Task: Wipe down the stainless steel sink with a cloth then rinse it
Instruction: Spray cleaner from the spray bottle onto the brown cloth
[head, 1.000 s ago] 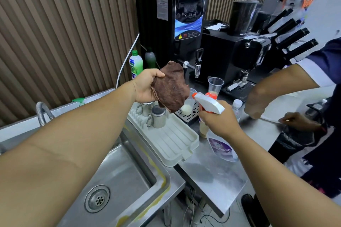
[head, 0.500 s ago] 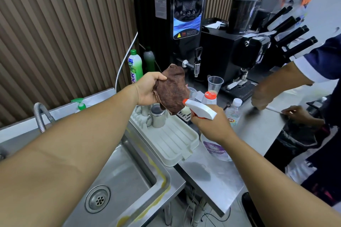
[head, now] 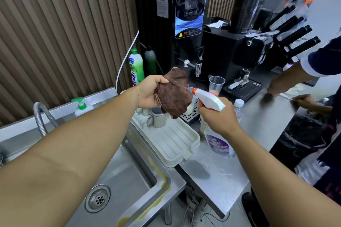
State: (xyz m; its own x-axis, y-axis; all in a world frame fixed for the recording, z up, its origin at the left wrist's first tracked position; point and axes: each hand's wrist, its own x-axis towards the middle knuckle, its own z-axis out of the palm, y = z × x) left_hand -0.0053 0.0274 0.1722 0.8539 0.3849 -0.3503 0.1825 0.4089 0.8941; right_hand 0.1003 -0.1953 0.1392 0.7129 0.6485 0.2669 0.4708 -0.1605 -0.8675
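You are at the preparation step, not yet at the wiping. Your left hand (head: 150, 90) holds the brown cloth (head: 173, 96) up in the air above the white drying tray (head: 171, 142); the thumb and fingers are closed on the cloth's left edge and the rest hangs free. Your right hand (head: 216, 116) is wrapped around the neck of the spray bottle (head: 212, 114), with the fingers curled at the trigger, and the orange-tipped nozzle points at the cloth from just beside it. Whether the trigger is pressed at this instant, I cannot tell.

The stainless steel sink (head: 129, 177) is below your left forearm, with the drain (head: 97, 198) near the bottom edge. The basin looks dry and a yellowish line runs along its right rim, so I judge that the wiping itself is not begun. What is left: to wet the cloth with cleaner, to wipe the basin and rim, then to rinse with the flexible metal faucet (head: 43, 116) at the left.

About writing: the purple label on the spray bottle seems to read "Cleaner"; the line above it is too blurred. The green dish soap bottle (head: 136, 67) by the slatted wall shows letters like "OUR" down its side; the first letter is hidden. The black water dispenser (head: 173, 18) has a yellow warning triangle and a grey notice sticker, both unreadable.
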